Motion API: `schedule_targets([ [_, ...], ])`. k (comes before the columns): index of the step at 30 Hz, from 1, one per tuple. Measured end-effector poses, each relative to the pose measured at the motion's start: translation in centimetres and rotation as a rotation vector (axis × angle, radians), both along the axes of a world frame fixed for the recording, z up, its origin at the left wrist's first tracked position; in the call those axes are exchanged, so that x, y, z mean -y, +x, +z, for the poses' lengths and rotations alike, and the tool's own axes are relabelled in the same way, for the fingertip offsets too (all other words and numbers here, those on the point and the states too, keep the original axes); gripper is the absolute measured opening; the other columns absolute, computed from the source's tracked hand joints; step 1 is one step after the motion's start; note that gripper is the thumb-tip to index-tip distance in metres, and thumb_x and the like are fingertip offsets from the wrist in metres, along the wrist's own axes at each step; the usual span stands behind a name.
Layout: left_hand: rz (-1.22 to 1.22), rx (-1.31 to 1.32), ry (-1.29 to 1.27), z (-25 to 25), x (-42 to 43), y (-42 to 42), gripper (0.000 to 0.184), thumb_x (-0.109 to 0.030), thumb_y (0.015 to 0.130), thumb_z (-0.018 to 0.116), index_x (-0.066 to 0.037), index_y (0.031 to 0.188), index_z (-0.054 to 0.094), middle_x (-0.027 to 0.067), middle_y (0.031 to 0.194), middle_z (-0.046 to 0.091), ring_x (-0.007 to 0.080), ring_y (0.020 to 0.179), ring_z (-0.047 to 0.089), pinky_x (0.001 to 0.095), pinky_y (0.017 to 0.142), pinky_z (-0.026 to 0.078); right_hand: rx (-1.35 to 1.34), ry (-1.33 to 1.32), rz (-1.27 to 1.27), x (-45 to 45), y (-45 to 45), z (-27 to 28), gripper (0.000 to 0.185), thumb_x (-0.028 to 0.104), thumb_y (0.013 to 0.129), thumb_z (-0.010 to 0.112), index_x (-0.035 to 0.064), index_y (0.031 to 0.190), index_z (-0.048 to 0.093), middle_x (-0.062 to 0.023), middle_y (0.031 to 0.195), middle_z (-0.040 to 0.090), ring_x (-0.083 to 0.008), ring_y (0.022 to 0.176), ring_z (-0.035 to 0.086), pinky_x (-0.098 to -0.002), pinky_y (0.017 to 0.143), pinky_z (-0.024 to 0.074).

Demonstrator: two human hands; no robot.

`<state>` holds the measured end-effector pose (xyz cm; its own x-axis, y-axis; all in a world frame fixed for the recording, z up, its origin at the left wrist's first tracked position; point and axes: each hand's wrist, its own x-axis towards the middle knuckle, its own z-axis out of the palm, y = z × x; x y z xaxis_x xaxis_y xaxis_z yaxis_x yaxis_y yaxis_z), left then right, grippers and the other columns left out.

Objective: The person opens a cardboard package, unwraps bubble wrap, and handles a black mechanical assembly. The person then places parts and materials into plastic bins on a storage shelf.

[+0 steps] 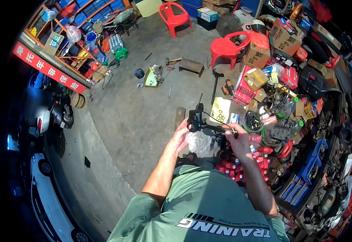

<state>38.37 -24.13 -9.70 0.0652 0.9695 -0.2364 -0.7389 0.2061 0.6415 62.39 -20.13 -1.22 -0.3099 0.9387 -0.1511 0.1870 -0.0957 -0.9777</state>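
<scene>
Left hand (180, 136) pinches the body of a black lever assembly (196, 120), which spans between both hands; clear bubble wrap (199, 144) shows just beside that hand. The right hand (239, 142) pinches the assembly's other end. The step looks like inspection; the next move probably calls for two steady grips.

There are two hands — a left hand (179, 137) and a right hand (239, 142) — with one black part (195, 122) and one piece of bubble wrap (200, 146). Two red chairs (174, 20) show, plus one low wooden stool (191, 65), one hammer (175, 60), one orange drill (229, 86) and one yellow tray (148, 81). One red banner (45, 69) carries six white characters (51, 72). Count one white car (51, 199), one fan (228, 25) and one white helmet (258, 26). Red bottles (229, 164) number more than ten — too crowded for an exact figure; bright green caps (300, 123), two.
</scene>
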Motion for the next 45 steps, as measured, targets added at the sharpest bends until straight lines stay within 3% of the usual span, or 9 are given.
schedule_targets([
  [2,-0.061,0.028,0.027,-0.9,-0.1,-0.6,0.059,-0.022,0.081,0.075,-0.006,0.133,0.050,0.0052,0.121,0.062,0.0171,0.114,0.056,0.0342,0.101,0.043,0.007,-0.029,0.000,0.0,0.1,0.2,0.019,0.004,0.090,0.059,0.0006,0.108,0.064,0.0003,0.082,0.063,-0.0057,0.074,0.055,-0.0225,0.066,0.0461],
  [9,-0.077,0.031,0.008,1.1,0.0,-0.5,0.059,-0.021,0.080,0.076,-0.007,0.132,0.051,0.0047,0.120,0.062,0.0162,0.112,0.058,0.0330,0.099,0.045,0.000,-0.083,0.019,-0.2,0.3,1.0,0.017,0.004,0.090,0.060,0.0011,0.105,0.065,0.0024,0.079,0.061,-0.0047,0.071,0.053,-0.0212,0.063,0.0446],
  [12,-0.084,0.032,0.069,0.3,-0.1,-0.7,0.057,-0.022,0.085,0.073,-0.008,0.135,0.050,0.0042,0.122,0.062,0.0162,0.113,0.058,0.0331,0.099,0.046,-0.005,-0.025,0.044,-0.4,0.6,0.4,0.017,0.003,0.089,0.060,0.0019,0.105,0.065,0.0027,0.078,0.060,-0.0045,0.070,0.052,-0.0211,0.063,0.0442],
  [14,-0.011,0.063,-0.116,0.1,0.1,-0.6,0.053,-0.023,0.091,0.067,-0.008,0.138,0.047,0.0033,0.124,0.061,0.0157,0.114,0.058,0.0331,0.098,0.046,0.004,-0.015,0.049,-0.6,0.8,0.2,0.017,0.003,0.089,0.060,0.0022,0.105,0.065,0.0027,0.079,0.060,-0.0045,0.070,0.052,-0.0211,0.063,0.0442],
  [18,-0.005,0.017,-0.040,-0.4,0.2,-0.4,0.049,-0.024,0.095,0.063,-0.009,0.139,0.047,0.0026,0.125,0.061,0.0150,0.114,0.058,0.0327,0.098,0.047,0.012,-0.059,0.040,-0.6,1.2,-0.1,0.017,0.002,0.088,0.061,0.0028,0.105,0.065,0.0028,0.082,0.061,-0.0047,0.072,0.053,-0.0208,0.065,0.0444],
  [24,0.035,-0.045,0.038,1.2,0.0,-0.1,0.047,-0.023,0.090,0.070,-0.008,0.131,0.054,0.0016,0.118,0.064,0.0133,0.110,0.059,0.0313,0.096,0.047,-0.050,-0.138,0.024,-0.7,2.1,-1.5,0.018,0.003,0.088,0.062,0.0039,0.105,0.066,0.0032,0.084,0.060,-0.0044,0.074,0.053,-0.0203,0.067,0.0434],
  [29,0.015,-0.167,0.090,2.9,0.1,-0.2,0.047,-0.014,0.082,0.078,-0.007,0.124,0.059,0.0018,0.113,0.066,0.0126,0.102,0.062,0.0299,0.094,0.048,-0.193,-0.275,-0.021,-0.3,2.9,-3.3,0.016,0.004,0.089,0.062,0.0049,0.105,0.067,0.0029,0.085,0.061,-0.0060,0.073,0.054,-0.0209,0.068,0.0438],
  [34,-0.035,-0.313,0.119,3.6,0.2,-0.3,0.053,-0.002,0.078,0.076,-0.004,0.127,0.057,0.0028,0.111,0.066,0.0130,0.102,0.063,0.0308,0.093,0.050,-0.304,-0.394,-0.077,0.0,3.3,-4.5,0.015,0.005,0.090,0.063,0.0052,0.105,0.067,0.0027,0.085,0.061,-0.0066,0.074,0.055,-0.0210,0.068,0.0443],
  [45,-0.099,-0.354,0.119,4.2,0.2,0.0,0.054,0.002,0.076,0.075,-0.003,0.126,0.057,0.0033,0.114,0.065,0.0131,0.103,0.062,0.0297,0.094,0.050,-0.348,-0.374,-0.107,-0.2,3.9,-5.5,0.017,0.004,0.089,0.063,0.0054,0.106,0.066,0.0018,0.091,0.062,-0.0075,0.083,0.055,-0.0219,0.076,0.0445],
])
